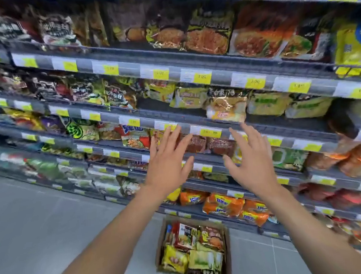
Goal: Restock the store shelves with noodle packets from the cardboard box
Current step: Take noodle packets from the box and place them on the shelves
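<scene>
Both grips are wide and hold nothing: the left hand [168, 159] and the right hand [250, 159] are raised side by side, apart from each other, well above the box [161, 246]. Their fingers [173, 135] are straight and spread, and the backs of the hands face the camera. Neither hand touches a packet. In the gap between them, straight up from the box, dark red packs [208, 144] stand on one of the shelves [261, 130], under a rail of yellow tags [210, 132]. Lower down, just above the box and a little to its right, orange packs [223, 204] lie stacked at a shelf edge. The box itself stands open on the grey floor [41, 223] at the foot of the shelves, seen between the two bare forearms [110, 239]. It is filled with noodle packets [185, 236]: a yellow one in its near left corner, a pale green one beside that on the near right, and red and orange ones along its far side. Shelves above and to both sides of the box are full of more packs, blurred toward the left.
</scene>
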